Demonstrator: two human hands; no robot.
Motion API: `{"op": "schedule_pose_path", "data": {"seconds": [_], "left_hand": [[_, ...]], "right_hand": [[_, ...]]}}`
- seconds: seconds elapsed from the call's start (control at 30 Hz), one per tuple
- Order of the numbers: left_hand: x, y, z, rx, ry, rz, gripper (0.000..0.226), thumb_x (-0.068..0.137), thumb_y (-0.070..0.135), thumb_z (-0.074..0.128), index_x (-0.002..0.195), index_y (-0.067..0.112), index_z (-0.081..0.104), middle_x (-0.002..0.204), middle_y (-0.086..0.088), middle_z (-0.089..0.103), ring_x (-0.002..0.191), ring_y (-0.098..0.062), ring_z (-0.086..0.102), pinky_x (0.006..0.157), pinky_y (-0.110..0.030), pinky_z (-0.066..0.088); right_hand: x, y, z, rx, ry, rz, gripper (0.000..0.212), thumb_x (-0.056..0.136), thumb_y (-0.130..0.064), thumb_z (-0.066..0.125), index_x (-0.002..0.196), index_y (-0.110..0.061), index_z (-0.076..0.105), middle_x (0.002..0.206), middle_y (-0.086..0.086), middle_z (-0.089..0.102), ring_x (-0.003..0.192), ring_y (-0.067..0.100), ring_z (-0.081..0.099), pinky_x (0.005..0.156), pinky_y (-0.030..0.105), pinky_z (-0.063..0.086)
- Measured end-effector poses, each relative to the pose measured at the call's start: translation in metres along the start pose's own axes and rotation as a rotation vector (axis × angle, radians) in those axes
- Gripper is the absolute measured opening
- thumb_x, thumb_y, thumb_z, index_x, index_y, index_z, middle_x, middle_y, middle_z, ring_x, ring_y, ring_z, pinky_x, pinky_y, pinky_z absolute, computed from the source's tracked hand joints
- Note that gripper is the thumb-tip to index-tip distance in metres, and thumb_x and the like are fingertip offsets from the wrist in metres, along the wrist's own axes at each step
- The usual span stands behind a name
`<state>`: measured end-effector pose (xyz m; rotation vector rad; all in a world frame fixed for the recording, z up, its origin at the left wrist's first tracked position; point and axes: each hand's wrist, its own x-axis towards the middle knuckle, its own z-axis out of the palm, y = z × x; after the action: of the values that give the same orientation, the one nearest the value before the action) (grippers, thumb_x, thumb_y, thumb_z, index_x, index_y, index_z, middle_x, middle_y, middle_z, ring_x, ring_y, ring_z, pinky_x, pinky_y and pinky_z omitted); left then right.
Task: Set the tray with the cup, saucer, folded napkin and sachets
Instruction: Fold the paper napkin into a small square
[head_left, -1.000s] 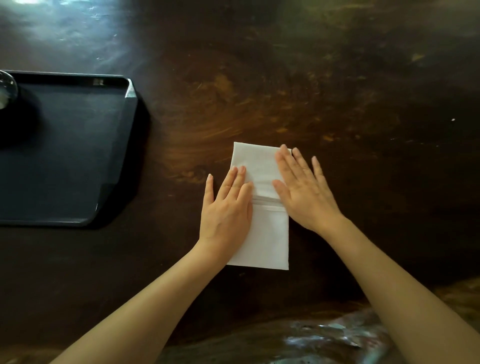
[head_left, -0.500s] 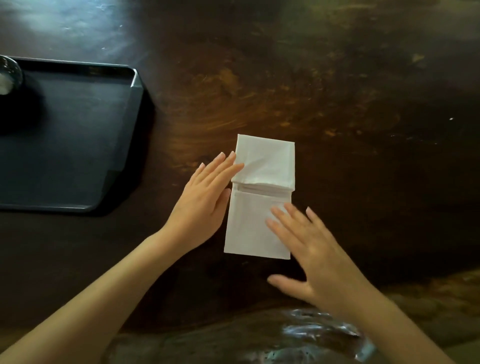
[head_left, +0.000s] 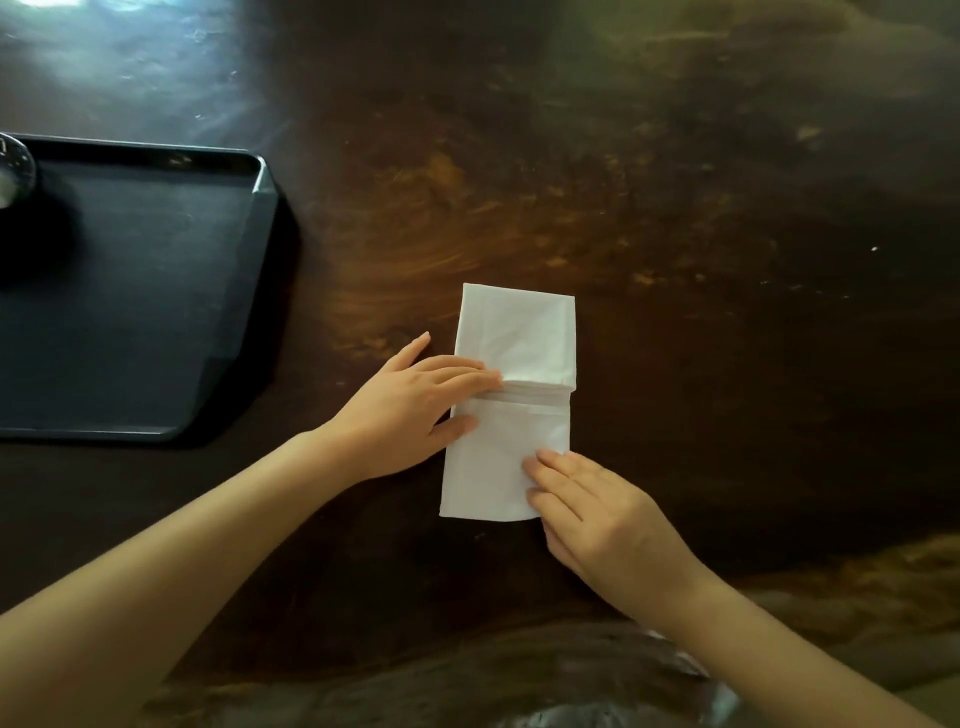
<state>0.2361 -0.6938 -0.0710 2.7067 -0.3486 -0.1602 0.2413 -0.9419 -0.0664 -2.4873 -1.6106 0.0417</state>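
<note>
here, one white napkin (head_left: 511, 415) under two flat, spread hands, left hand (head_left: 410, 410) and right hand (head_left: 602, 514); one black tray (head_left: 156, 312) apart.

White paper napkin (head_left: 511, 400): folded into a long upright rectangle, lying flat on the dark wooden table; a crosswise fold runs across its middle, the far half overlapping the near half. Black rectangular plastic tray (head_left: 156, 291) with raised rim and clipped corners: flat on the table, well apart to the napkin's left, its visible floor mostly bare.
</note>
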Motion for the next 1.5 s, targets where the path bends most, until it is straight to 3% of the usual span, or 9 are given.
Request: {"op": "schedule_pose_path", "data": {"seconds": [0.2,0.33,0.63,0.77,0.9,1.0,1.13,1.33,1.5], "left_hand": [[0.002,0.000,-0.002,-0.051,-0.010,0.013,0.041,0.090,0.026,0.055,0.129,0.036,0.049,0.138,0.014,0.050,0.133,-0.003,0.035,0.117,-0.040,0.004],[0.002,-0.008,-0.007,-0.111,-0.051,0.061,0.037,0.093,0.021,0.050,0.127,0.037,0.052,0.137,0.023,0.045,0.132,0.004,0.030,0.117,-0.041,0.004],[0.008,-0.023,-0.027,-0.299,-0.298,0.072,0.053,0.086,0.016,0.059,0.132,0.035,0.041,0.128,0.035,0.024,0.110,0.040,-0.004,0.100,0.001,-0.015],[0.013,-0.001,-0.019,-0.580,0.013,-0.311,0.031,0.091,0.033,0.051,0.121,0.029,0.055,0.121,0.014,0.057,0.120,-0.001,0.048,0.110,-0.038,0.032],[0.021,0.009,-0.008,-0.891,0.116,-0.624,0.025,0.091,0.044,0.046,0.105,0.031,0.062,0.120,0.006,0.062,0.131,-0.021,0.042,0.110,-0.048,0.031],[0.027,0.012,-0.005,-0.831,0.174,-0.639,0.020,0.093,0.042,0.044,0.084,0.033,0.059,0.091,0.012,0.064,0.106,-0.013,0.058,0.104,-0.042,0.040],[0.038,0.018,-0.001,-0.755,0.260,-0.679,0.023,0.092,0.042,0.047,0.100,0.024,0.056,0.085,0.016,0.058,0.082,-0.007,0.059,0.069,-0.023,0.050],[0.041,0.029,0.004,-0.627,0.393,-0.587,0.020,0.094,0.040,0.045,0.098,0.022,0.053,0.093,0.005,0.062,0.083,-0.011,0.059,0.067,-0.026,0.051],[0.046,0.030,0.015,-0.491,0.426,-0.590,0.030,0.093,0.038,0.046,0.117,0.020,0.052,0.106,0.001,0.063,0.095,-0.017,0.059,0.097,-0.043,0.044]], "right_hand": [[0.024,0.011,-0.024,0.374,0.098,0.161,0.019,0.085,-0.017,0.050,0.090,-0.008,0.065,0.080,0.004,0.068,0.072,0.016,0.064,0.066,0.032,0.055],[0.033,0.019,-0.035,0.507,0.127,0.225,0.021,0.092,-0.020,0.047,0.100,-0.009,0.064,0.090,-0.002,0.065,0.081,0.004,0.059,0.075,0.013,0.049],[0.074,0.037,-0.052,0.692,0.338,0.437,0.012,0.094,-0.023,0.049,0.099,-0.023,0.060,0.088,-0.025,0.053,0.088,-0.013,0.052,0.068,0.004,0.042],[0.092,0.046,-0.044,0.896,0.381,0.645,0.017,0.092,-0.040,0.050,0.106,-0.033,0.053,0.096,-0.022,0.057,0.096,-0.001,0.058,0.074,0.013,0.051],[0.091,0.058,-0.030,1.212,0.148,0.857,0.057,0.074,-0.058,0.062,0.121,-0.032,0.046,0.109,-0.013,0.064,0.100,0.007,0.063,0.080,0.026,0.054],[0.082,0.057,-0.018,1.219,0.076,0.865,0.036,0.081,-0.036,0.067,0.114,-0.031,0.054,0.110,-0.011,0.066,0.100,0.007,0.064,0.082,0.026,0.054],[0.086,0.046,-0.010,1.001,0.252,0.972,0.022,0.088,-0.028,0.061,0.109,-0.025,0.056,0.105,-0.008,0.063,0.093,0.005,0.062,0.075,0.022,0.054],[0.084,0.027,-0.002,0.754,0.358,1.116,0.016,0.089,-0.041,0.056,0.091,-0.025,0.053,0.084,-0.011,0.057,0.075,0.004,0.057,0.060,0.019,0.048],[0.076,0.017,0.009,0.684,0.336,1.218,0.015,0.088,-0.036,0.059,0.090,-0.026,0.048,0.074,-0.016,0.050,0.065,0.000,0.052,0.052,0.013,0.035]]}}
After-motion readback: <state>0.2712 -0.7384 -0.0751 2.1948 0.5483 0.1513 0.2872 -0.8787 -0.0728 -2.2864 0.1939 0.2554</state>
